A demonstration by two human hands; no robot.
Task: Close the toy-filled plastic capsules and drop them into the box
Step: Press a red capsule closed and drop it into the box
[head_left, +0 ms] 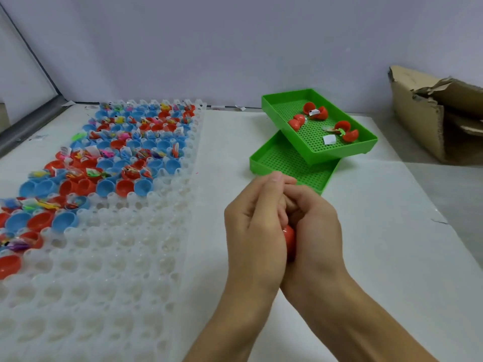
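Both hands meet near the middle of the table, pressed together around a red capsule (289, 241). Left hand (254, 226) curls over it from the left side, fingers bent, one fingertip raised at the far end. Right hand (315, 228) cups it from the right side, fingers folded inward against the left hand's. Only a narrow red strip of the capsule shows between the palms; whether its halves are fully joined cannot be told. Just beyond the hands lie two green perforated trays: lower tray (277, 159) flat on the white table (392, 244), upper tray (313, 150) resting skewed across its far end. The upper tray holds several open red capsule halves (345, 130), a small green toy and paper slips. To the left, a translucent white dimpled rack (117, 270) covers the table; its far and left cells hold red and blue capsule halves (125, 163) with toys, near cells bare. Cardboard box (418, 113) stands at far right, flaps torn, well apart from the hands.
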